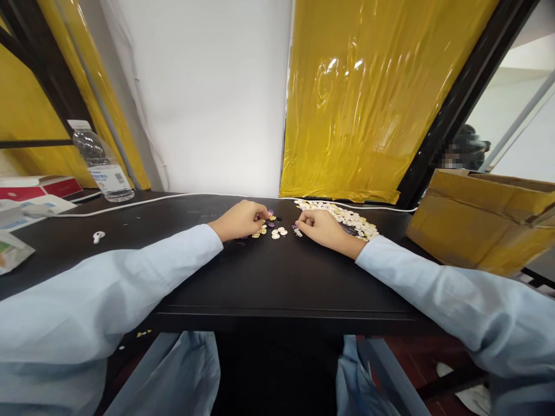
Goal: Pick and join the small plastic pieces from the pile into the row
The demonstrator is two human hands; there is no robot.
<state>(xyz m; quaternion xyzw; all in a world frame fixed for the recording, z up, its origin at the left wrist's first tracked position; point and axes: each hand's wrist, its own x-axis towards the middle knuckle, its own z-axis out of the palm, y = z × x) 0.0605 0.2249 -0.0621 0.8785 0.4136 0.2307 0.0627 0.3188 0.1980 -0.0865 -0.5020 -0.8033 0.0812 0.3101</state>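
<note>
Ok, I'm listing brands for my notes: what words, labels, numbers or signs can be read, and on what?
No text reads clearly.
Bottle label: blue print, too blurred.
Red-and-white box: a pale mark, too small.
Packet at left edge: no legible words.
Table: faint marks, unreadable.
Disc pile: any markings too small.

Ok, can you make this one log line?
left hand: beside small yellow rounded pieces; right hand: by small white oval pieces; surface: flat black table

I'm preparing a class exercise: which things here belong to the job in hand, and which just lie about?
Job, apparently:
- yellow button-like pieces
- white button-like pieces
- larger button-like pile

Lying about:
- clear plastic bottle
- white earbud
- cardboard box
</note>
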